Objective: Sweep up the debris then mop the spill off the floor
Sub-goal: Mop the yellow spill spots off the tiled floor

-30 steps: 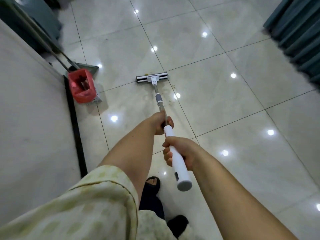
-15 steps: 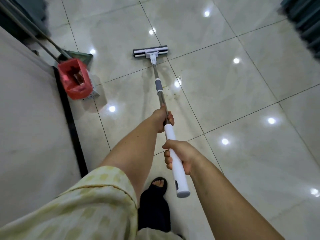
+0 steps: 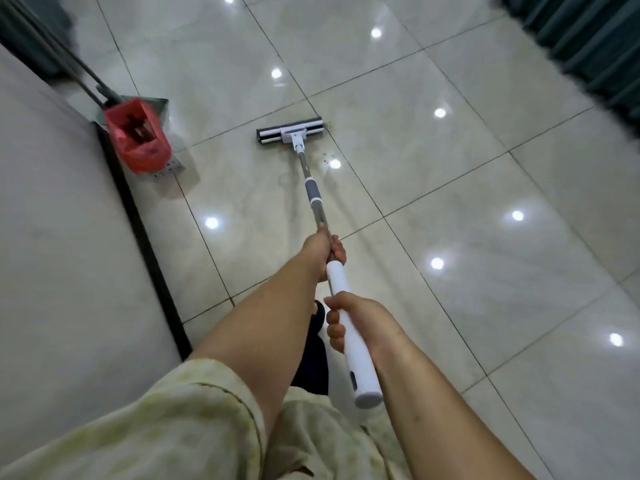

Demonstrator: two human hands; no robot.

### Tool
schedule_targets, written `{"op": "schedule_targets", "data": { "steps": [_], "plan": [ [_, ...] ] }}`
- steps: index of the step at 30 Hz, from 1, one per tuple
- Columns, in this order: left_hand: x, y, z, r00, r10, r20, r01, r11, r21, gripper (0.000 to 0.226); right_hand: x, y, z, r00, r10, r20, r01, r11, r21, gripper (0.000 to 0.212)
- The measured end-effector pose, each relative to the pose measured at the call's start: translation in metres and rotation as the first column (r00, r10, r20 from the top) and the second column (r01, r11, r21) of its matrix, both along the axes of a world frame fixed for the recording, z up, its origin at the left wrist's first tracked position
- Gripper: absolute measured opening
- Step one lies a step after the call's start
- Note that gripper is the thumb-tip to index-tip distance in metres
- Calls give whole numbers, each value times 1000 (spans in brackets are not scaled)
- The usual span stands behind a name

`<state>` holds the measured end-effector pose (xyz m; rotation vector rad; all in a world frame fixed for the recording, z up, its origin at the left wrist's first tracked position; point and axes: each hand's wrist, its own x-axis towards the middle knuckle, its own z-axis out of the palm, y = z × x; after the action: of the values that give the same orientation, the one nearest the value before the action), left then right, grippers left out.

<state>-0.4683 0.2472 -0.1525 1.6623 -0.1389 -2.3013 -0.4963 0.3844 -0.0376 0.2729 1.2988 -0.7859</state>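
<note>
I hold a mop with both hands. Its flat black-and-white head (image 3: 290, 131) lies on the glossy tiled floor ahead of me, and its metal shaft with a grey collar (image 3: 312, 190) runs back to a white handle (image 3: 356, 355). My left hand (image 3: 323, 249) grips the shaft just above the white handle. My right hand (image 3: 353, 322) grips the white handle lower down. Faint brownish smears and small specks of spill (image 3: 323, 157) mark the tile behind and right of the mop head.
A bin lined with a red bag (image 3: 138, 136) stands at the left by the wall (image 3: 62, 237), with a grey dustpan (image 3: 159, 105) and long poles behind it. Dark green curtains (image 3: 588, 46) hang at the upper right. My dark slipper (image 3: 317, 341) shows below my arms.
The mop head was pushed away from me, then drawn back nearer and slightly right. Both hands kept their grip on the mop.
</note>
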Motion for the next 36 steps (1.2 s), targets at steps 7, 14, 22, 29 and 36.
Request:
{"op": "schedule_targets", "data": {
  "steps": [7,14,22,29,36],
  "plan": [
    [25,119,24,993,-117,-16,118,993,26,46,39,120,29,996,-92,-13,92,996,-5,5],
    [34,129,57,977,-215,12,215,976,-20,39,46,131,70,989,-136,52,139,989,-51,10],
    [25,72,54,967,-250,43,253,963,-95,25,35,70,55,995,-75,61,77,997,-29,9],
    [-12,-55,36,956,-284,77,290,953,-91,28,0,-56,30,997,-67,30,67,998,-4,8],
    [-60,-192,18,941,-318,119,328,942,-71,38,-40,-189,3,996,-89,-29,89,996,-3,8]
  ]
}}
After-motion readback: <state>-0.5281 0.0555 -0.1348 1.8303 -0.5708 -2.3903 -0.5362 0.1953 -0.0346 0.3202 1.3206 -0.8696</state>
